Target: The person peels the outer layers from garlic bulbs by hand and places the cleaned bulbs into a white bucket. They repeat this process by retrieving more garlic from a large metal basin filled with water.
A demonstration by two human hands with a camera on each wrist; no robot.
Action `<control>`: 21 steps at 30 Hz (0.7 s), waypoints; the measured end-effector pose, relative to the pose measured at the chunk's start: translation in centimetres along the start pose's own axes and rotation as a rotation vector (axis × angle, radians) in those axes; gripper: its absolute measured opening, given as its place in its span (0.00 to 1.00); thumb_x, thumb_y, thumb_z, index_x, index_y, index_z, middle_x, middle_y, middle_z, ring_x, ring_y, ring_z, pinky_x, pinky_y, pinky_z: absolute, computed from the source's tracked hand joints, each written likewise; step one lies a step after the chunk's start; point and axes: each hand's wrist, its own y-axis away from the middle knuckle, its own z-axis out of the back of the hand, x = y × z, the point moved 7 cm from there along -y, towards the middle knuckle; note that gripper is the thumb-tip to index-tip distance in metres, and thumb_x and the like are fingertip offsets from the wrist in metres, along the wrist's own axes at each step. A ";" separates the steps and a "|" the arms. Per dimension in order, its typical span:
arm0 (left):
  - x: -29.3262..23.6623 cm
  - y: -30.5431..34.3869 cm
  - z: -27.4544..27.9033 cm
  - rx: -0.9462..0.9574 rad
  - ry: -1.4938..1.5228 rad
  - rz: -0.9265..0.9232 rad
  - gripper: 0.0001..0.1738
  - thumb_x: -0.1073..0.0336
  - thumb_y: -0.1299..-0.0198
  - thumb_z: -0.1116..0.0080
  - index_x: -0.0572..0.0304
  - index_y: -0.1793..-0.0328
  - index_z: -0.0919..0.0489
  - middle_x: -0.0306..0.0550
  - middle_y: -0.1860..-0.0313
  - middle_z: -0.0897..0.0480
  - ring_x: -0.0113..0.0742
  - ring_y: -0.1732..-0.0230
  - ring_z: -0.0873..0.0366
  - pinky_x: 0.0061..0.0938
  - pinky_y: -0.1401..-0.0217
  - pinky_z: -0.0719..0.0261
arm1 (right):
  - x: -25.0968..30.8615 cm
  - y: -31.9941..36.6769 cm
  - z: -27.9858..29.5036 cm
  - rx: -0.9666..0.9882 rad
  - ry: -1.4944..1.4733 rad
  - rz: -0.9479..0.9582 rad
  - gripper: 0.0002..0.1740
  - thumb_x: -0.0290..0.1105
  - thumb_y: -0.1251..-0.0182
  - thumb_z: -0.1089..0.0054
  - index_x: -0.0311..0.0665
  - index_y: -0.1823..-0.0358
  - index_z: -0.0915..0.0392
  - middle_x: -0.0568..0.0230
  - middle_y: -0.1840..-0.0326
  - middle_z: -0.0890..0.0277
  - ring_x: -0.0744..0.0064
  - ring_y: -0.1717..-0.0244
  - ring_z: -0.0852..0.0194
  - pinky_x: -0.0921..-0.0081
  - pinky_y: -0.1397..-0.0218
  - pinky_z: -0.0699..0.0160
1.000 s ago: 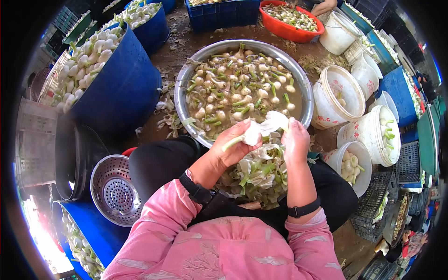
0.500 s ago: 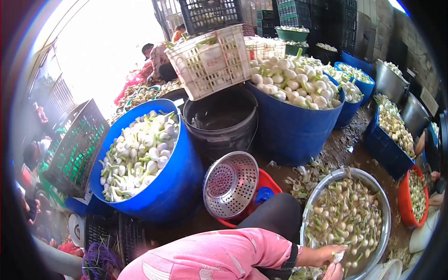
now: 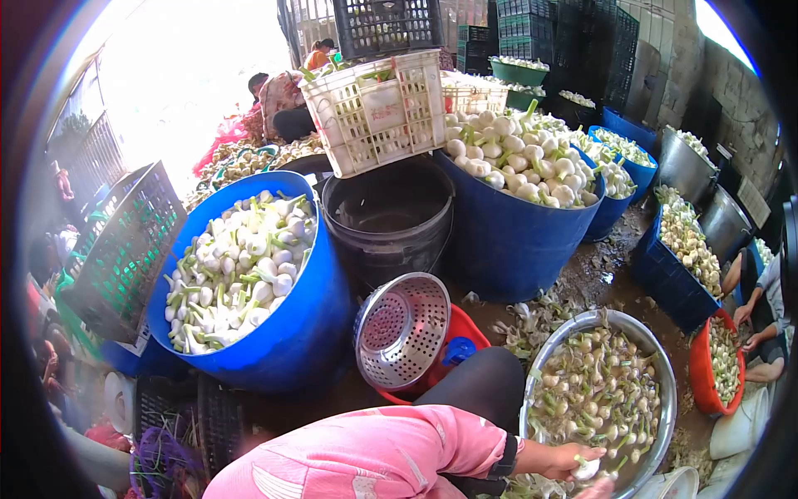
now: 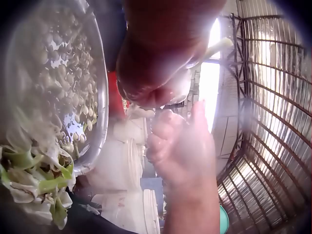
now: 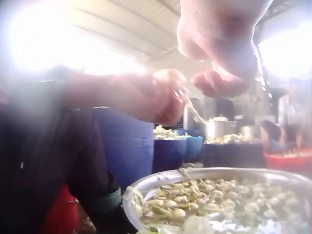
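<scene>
In the head view, my left hand grips a white garlic bulb with a short green stem, close to the near rim of a metal basin. Water and many small bulbs with green stems fill that basin. My right hand is blurred at the bottom edge, just below the bulb. From the left wrist, the right hand shows curled fingers and a raised thumb; I cannot tell whether anything is between them. The bulb's pale stem sticks out beside the left hand there.
A steel colander leans in a red basin by my knee. Blue tubs heaped with white bulbs and a black bucket stand beyond. Peelings pile near the basin. Another person sits at far right.
My head has turned left, shifting the hands to the lower right of the head view. A second ago both hands stretched a peel off the bulb; now the right hand is apart from it.
</scene>
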 end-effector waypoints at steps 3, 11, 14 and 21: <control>0.8 -0.7 0.0 0.058 -0.131 -0.098 0.21 0.40 0.44 0.61 0.49 0.66 0.32 0.32 0.80 0.31 0.22 0.84 0.39 0.16 0.85 0.44 | 10.0 -1.1 2.9 0.214 0.094 -0.207 0.18 0.36 0.40 0.60 0.27 0.65 0.27 0.42 0.68 0.29 0.46 0.63 0.32 0.60 0.60 0.34; -1.0 -1.3 0.3 0.154 0.117 -0.076 0.24 0.40 0.48 0.53 0.52 0.59 0.29 0.32 0.77 0.29 0.22 0.80 0.36 0.20 0.83 0.41 | -3.4 3.5 -11.1 0.640 0.249 0.281 0.22 0.33 0.50 0.45 0.41 0.51 0.33 0.53 0.51 0.32 0.68 0.52 0.33 0.63 0.52 0.34; -2.1 -1.9 2.9 0.077 0.328 -0.030 0.12 0.53 0.45 0.51 0.49 0.61 0.27 0.35 0.70 0.26 0.29 0.71 0.28 0.24 0.74 0.32 | 1.7 1.5 -4.8 0.438 -0.302 -0.423 0.14 0.26 0.55 0.45 0.36 0.62 0.25 0.49 0.66 0.26 0.53 0.64 0.28 0.66 0.58 0.31; -4.4 0.8 -0.9 0.190 0.252 0.022 0.15 0.50 0.44 0.53 0.52 0.64 0.32 0.40 0.72 0.26 0.33 0.70 0.27 0.22 0.78 0.32 | 5.6 -2.0 3.2 -0.024 -0.620 -0.373 0.12 0.29 0.48 0.43 0.33 0.61 0.28 0.62 0.77 0.26 0.78 0.79 0.30 0.82 0.74 0.31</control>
